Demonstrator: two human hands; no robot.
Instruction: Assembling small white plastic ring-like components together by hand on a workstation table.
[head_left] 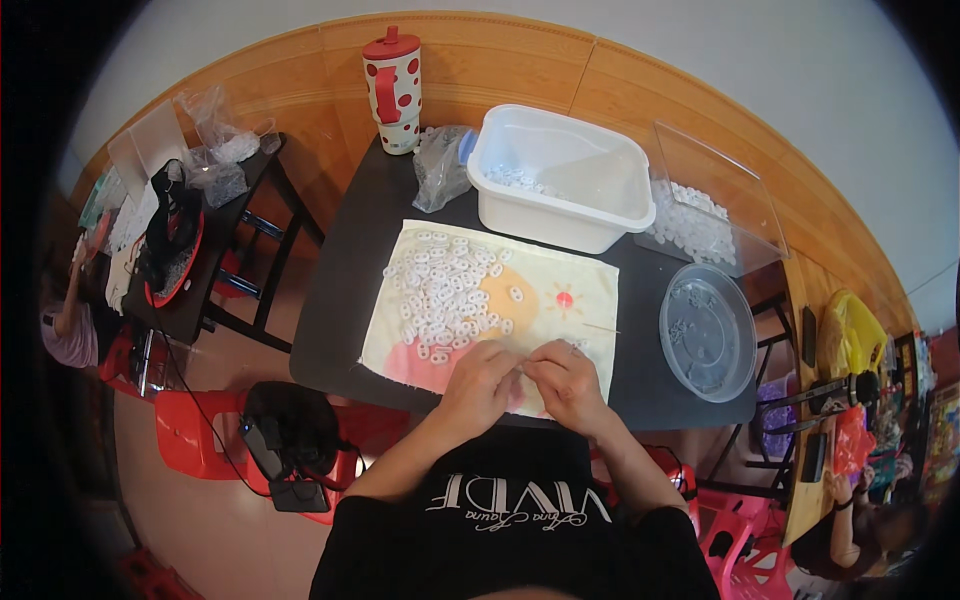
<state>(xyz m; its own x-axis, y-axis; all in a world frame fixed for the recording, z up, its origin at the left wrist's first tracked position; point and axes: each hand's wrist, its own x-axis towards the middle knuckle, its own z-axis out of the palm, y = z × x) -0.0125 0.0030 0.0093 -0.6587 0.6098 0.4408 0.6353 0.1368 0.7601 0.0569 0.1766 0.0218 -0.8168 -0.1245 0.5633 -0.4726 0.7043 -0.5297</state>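
Observation:
My left hand (482, 385) and my right hand (566, 382) meet over the front edge of a pale yellow cloth (590, 275). Fingers on both are pinched together, almost touching. Whatever sits between the fingertips is too small to make out. Left of the hands lies a pile of small white oval pieces with two holes (440, 290). One similar loose piece (516, 294) rests apart on the orange print. A thin stick (602, 328) lies on the cloth beyond my right hand.
Behind the cloth stands a white tub (560, 225) with small pieces inside. At right are a clear box of white pieces (690, 225) and a round clear tub with small metallic-looking bits (708, 375). A spotted tumbler (395, 95) and plastic bag (440, 170) stand back left. People sit at both sides.

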